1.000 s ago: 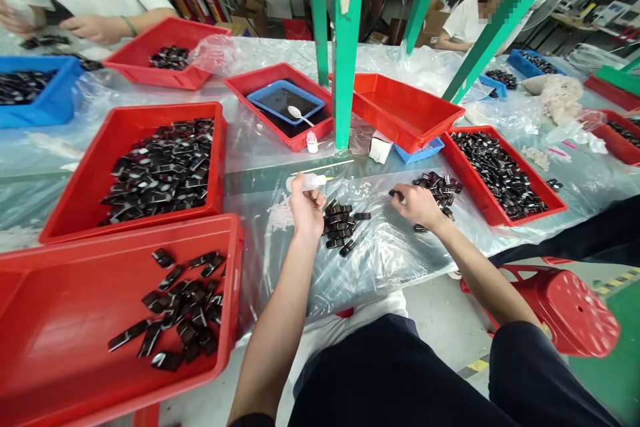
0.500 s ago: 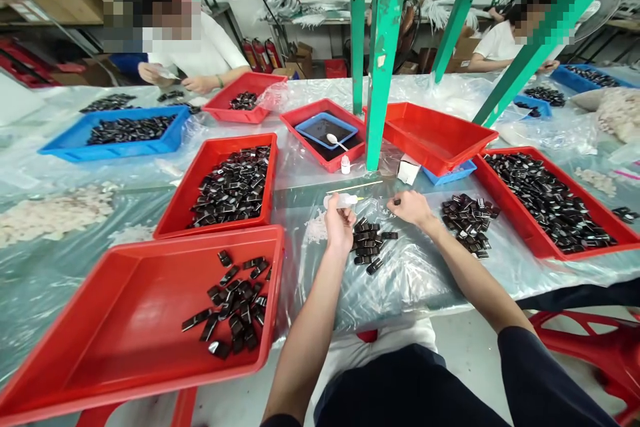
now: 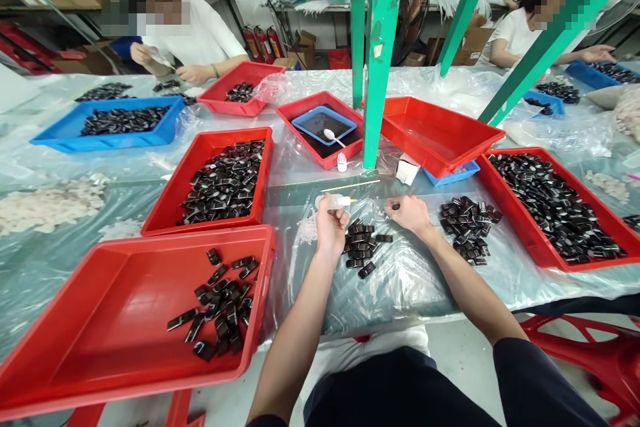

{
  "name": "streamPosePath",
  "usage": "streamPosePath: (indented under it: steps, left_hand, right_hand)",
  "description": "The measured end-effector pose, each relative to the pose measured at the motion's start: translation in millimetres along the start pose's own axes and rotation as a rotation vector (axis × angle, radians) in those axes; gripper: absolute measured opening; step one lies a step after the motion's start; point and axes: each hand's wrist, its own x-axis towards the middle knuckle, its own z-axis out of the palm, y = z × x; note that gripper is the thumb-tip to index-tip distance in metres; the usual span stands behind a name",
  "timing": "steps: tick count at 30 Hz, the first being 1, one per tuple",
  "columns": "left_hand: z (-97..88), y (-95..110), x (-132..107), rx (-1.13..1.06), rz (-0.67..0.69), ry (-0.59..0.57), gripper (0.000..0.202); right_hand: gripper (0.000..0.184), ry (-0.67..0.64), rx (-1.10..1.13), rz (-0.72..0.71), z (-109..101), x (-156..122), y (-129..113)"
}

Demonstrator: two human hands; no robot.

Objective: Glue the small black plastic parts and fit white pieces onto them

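My left hand (image 3: 331, 225) is closed around a small translucent squeeze bottle (image 3: 337, 201), whose yellowish thin tip points right. My right hand (image 3: 411, 213) pinches a small black plastic piece (image 3: 395, 207), a little to the right of that tip and apart from it. Between my forearms lies a cluster of similar black pieces (image 3: 361, 245) on the plastic-covered table. Another heap of black pieces (image 3: 469, 228) sits right of my right hand. Tiny clear bits (image 3: 307, 229) are scattered beside my left hand.
Red trays of black pieces stand at left (image 3: 267, 177), near left (image 3: 135, 237) and right (image 3: 595, 197). A green post (image 3: 383, 60) rises ahead, near a white box (image 3: 407, 170), small white bottle (image 3: 342, 161) and thin stick (image 3: 350, 185). Two people sit across the table.
The view has shifted slightly. My hands keep their grips on the bottle and the black piece. The co-worker at far right has stretched out a hand to the right.
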Motion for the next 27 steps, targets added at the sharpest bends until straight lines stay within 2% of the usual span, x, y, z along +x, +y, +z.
streamPosePath:
  steps: [20, 25, 27]
  left_hand:
    - [-1.6, -5.4, 0.2, 0.026, -0.010, -0.006, 0.044]
    - [-0.9, -4.6, 0.8, 0.027, -0.020, -0.005, 0.045]
    - [-0.5, -4.4, 1.2, 0.023, -0.016, 0.001, 0.044]
  right_hand:
    - [0.037, 0.001, 0.143, 0.017, 3.5, 2.5, 3.2]
    - [0.059, 0.046, 0.257, -0.004, 5.8, 5.5, 13.5]
    - [0.066, 0.076, 0.288, -0.088, 8.4, 6.7, 19.4]
